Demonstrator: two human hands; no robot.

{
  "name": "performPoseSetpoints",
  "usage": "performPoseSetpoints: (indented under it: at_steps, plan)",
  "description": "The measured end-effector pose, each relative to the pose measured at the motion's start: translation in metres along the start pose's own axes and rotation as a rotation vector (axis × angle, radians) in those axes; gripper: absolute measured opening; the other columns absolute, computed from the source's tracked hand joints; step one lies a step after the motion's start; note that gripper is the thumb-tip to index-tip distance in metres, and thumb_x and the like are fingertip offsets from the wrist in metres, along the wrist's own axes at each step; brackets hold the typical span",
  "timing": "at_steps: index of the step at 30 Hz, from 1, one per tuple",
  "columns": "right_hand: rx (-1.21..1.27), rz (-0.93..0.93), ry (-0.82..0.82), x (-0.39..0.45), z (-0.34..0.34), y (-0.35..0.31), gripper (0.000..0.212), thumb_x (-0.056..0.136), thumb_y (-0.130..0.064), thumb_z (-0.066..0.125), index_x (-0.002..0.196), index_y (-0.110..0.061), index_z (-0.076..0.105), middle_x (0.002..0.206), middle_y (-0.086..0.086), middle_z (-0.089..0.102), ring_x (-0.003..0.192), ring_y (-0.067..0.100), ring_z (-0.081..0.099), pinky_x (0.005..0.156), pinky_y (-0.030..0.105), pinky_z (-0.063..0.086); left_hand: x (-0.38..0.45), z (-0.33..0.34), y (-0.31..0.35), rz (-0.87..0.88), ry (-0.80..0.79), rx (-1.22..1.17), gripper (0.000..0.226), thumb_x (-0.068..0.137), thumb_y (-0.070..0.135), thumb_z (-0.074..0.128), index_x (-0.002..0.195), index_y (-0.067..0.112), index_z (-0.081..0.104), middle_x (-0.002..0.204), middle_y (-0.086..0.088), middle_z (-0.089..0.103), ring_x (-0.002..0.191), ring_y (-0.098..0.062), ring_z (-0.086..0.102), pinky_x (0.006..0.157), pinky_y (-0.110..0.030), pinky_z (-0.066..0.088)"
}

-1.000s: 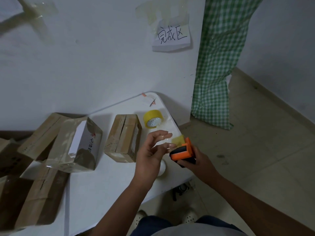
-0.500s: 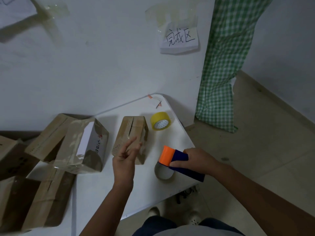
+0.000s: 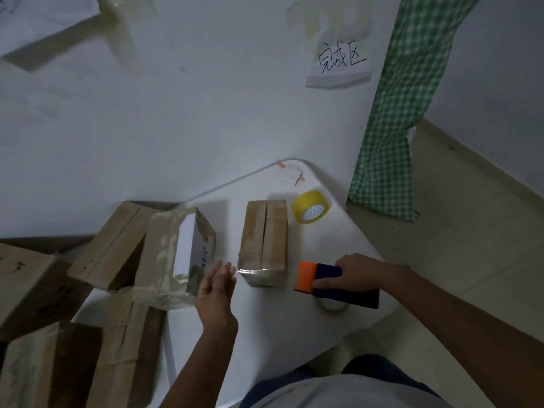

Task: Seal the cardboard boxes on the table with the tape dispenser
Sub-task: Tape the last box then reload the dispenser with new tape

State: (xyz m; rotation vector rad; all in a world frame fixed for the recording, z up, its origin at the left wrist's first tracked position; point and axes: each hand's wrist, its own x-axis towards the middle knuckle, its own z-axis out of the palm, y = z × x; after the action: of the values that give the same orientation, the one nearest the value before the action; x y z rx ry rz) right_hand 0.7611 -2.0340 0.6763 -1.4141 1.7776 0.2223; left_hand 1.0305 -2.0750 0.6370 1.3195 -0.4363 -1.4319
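On the white table (image 3: 294,334), near its right edge, one tape dispenser (image 3: 335,285), orange at the head and dark blue at the body, was gripped by the right hand (image 3: 357,272). Just left of it lay one cardboard box (image 3: 265,240) with an open centre seam. The left hand (image 3: 216,293) was held with fingers straight, empty, a clear tape strip (image 3: 253,271) running from its fingertips to the box. One yellow tape roll (image 3: 310,206) sat behind. At least five further boxes (image 3: 112,245) lay left. A wall note (image 3: 338,64) read "完成区".
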Motion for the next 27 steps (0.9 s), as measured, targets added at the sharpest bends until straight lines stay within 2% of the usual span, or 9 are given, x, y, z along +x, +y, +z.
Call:
performPoseSetpoints:
  at_steps: [4,10,17,21,27]
  plan:
    - [0.058,0.035,-0.027,0.007,-0.001,-0.013,0.074,0.079,-0.078,0.047,0.105,-0.010,0.060,0.100,0.008,0.063,0.076,0.017,0.055,0.064,0.026,0.038,0.016,-0.013,0.004,-0.027,-0.041,0.002,0.023,0.094,0.006,0.061,0.114,0.014,0.066,0.115,-0.013,0.071,0.100,-0.017,0.070,0.082,-0.023,0.058]
    - [-0.057,0.068,0.022,0.011,0.001,-0.024,0.063,0.072,-0.080,0.055,0.078,-0.017,0.051,0.078,0.000,0.055,0.063,0.012,0.050,0.054,0.023,0.034,0.027,-0.014,0.003,-0.044,-0.077,0.013,0.024,0.095,0.007,0.061,0.117,0.015,0.066,0.117,-0.013,0.070,0.109,-0.022,0.067,0.087,-0.026,0.057]
    - [-0.160,0.017,0.103,0.017,-0.010,-0.014,0.068,0.067,-0.084,0.054,0.072,-0.016,0.052,0.069,-0.001,0.053,0.056,0.012,0.047,0.053,0.025,0.035,0.019,-0.010,-0.004,-0.062,-0.052,-0.031,0.027,0.094,0.007,0.062,0.120,0.013,0.065,0.115,-0.010,0.071,0.108,-0.019,0.068,0.086,-0.023,0.057]
    - [-0.140,0.003,0.082,0.019,-0.017,-0.008,0.067,0.069,-0.083,0.054,0.074,-0.016,0.052,0.071,0.000,0.054,0.058,0.012,0.049,0.052,0.024,0.035,0.019,-0.003,-0.008,-0.056,-0.016,-0.080,0.030,0.095,0.006,0.061,0.125,0.011,0.063,0.115,-0.009,0.072,0.107,-0.018,0.068,0.087,-0.023,0.057]
    - [-0.125,-0.011,0.030,0.028,-0.022,-0.006,0.066,0.071,-0.082,0.053,0.071,-0.016,0.049,0.069,0.001,0.052,0.056,0.013,0.047,0.054,0.025,0.034,0.021,0.005,-0.018,-0.049,0.064,-0.112,0.025,0.093,0.005,0.063,0.116,0.014,0.066,0.118,-0.013,0.070,0.104,-0.018,0.069,0.089,-0.025,0.057]
